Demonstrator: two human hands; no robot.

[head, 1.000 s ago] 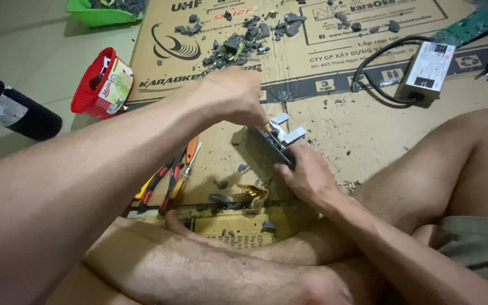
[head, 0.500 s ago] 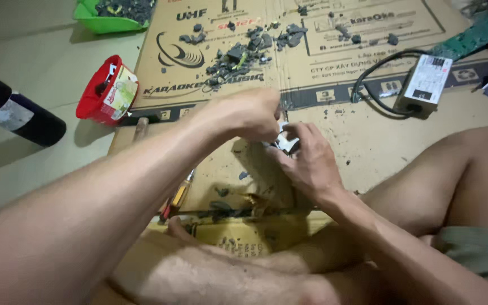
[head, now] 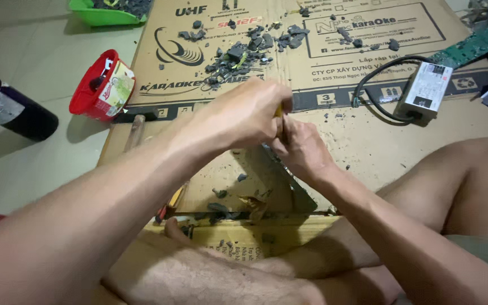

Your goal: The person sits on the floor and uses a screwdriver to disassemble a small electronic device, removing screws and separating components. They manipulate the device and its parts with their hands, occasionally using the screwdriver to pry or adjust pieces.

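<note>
Over a flattened cardboard sheet (head: pixel 199 68), my left hand (head: pixel 244 113) is closed in a fist around a tool; only a bit of its yellow handle (head: pixel 278 110) shows. My right hand (head: pixel 303 149) sits just right of and under it, fingers closed on the upper end of a dark flat piece (head: pixel 292 189) that slopes down toward my legs. The two hands touch. What lies between the fingers is hidden.
A pile of dark grey fragments (head: pixel 238 53) lies beyond the hands. A red container (head: pixel 100 85) lies tipped at the left, near a black cylinder (head: pixel 12 110) and a green tray (head: pixel 108 11). A silver box with a black cable (head: pixel 425 90) and a green circuit board (head: pixel 475 45) are at the right. Pliers (head: pixel 170 203) lie by my leg.
Both hands have closed in on each other over the upper end of the dark piece. The small silver part seen between them a second ago is now covered by the fingers.
</note>
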